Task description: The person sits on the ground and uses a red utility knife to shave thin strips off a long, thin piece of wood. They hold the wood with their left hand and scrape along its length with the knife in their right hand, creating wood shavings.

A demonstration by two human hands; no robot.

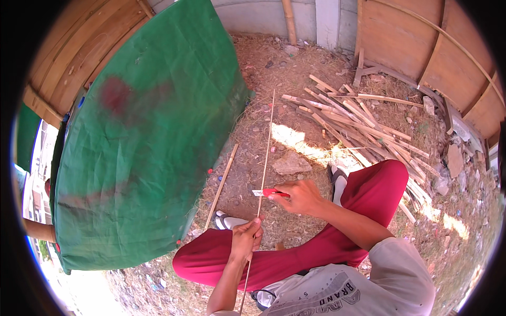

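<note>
bamboo strip under the knife

bamboo strip (266,150) runs up and away from the left hand (246,238), whose fingers pinch its lower part. just above them the right hand (301,196) grips a red-handled knife (270,193), blade against the strip. shaving looks underway; the length beyond the blade seems untouched.

thin wood strip (268,142), matt green cloth tarp (142,142)
</note>
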